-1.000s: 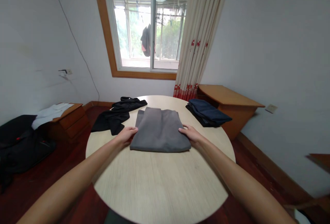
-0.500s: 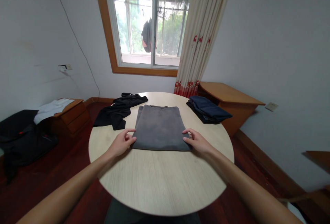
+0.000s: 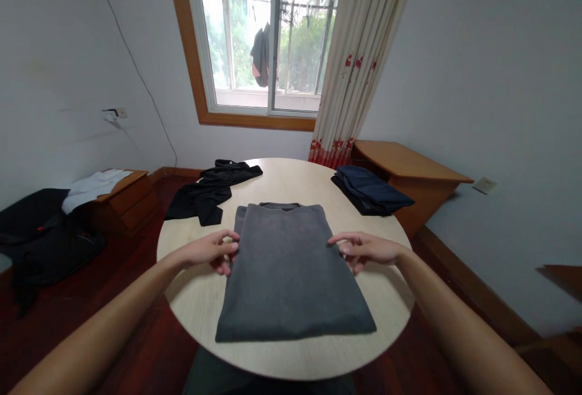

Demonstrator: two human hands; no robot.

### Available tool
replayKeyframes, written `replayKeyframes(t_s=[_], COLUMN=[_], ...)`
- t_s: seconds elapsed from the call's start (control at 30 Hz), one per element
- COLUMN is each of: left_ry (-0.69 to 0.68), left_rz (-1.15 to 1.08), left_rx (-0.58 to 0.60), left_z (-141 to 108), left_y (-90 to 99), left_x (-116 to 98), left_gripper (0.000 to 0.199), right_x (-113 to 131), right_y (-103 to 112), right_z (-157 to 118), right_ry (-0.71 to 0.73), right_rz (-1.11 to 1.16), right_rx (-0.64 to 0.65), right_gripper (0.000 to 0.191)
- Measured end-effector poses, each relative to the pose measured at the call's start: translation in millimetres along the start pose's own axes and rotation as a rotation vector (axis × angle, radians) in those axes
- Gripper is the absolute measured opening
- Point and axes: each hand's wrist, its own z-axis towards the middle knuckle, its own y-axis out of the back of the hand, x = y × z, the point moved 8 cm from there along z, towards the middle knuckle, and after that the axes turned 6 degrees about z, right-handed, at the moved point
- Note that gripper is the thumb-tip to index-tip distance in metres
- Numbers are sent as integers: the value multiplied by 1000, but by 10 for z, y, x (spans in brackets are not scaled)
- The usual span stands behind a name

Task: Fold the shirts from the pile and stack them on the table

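Observation:
A folded grey garment (image 3: 291, 273) lies flat on the round pale table (image 3: 282, 361), its neckline at the far end and its wide edge near the table's front. My left hand (image 3: 211, 250) is at the garment's left side, fingers parted and curved, the fingertips by its edge. On the opposite side my right hand (image 3: 368, 249) has its index fingertip on the right edge, the other fingers apart. Neither hand grips the cloth.
Crumpled black clothing (image 3: 204, 192) lies at the table's back left. Folded dark blue and black clothes (image 3: 373, 192) are stacked at the back right. Beyond them stands a wooden desk (image 3: 409, 161). A small wooden cabinet (image 3: 130, 204) stands at left.
The grey garment has come nearer to me, its front edge now close to the table's front. Both hands have let go of its near corners and are beside its middle.

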Motion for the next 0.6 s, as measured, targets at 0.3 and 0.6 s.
replayKeyframes(t_s=[0.3, 0.6], left_ry=[-17, -148], left_rz=[-29, -42], left_rx=[-289, -184], left_z=[1074, 1105], left_y=[598, 642], left_x=[-382, -265], left_gripper=[47, 41], right_x=[271, 207], right_y=[793, 796], right_z=[1014, 1150], right_ry=[220, 427], right_rz=[48, 5], right_rx=[-593, -564], right_gripper=[54, 51])
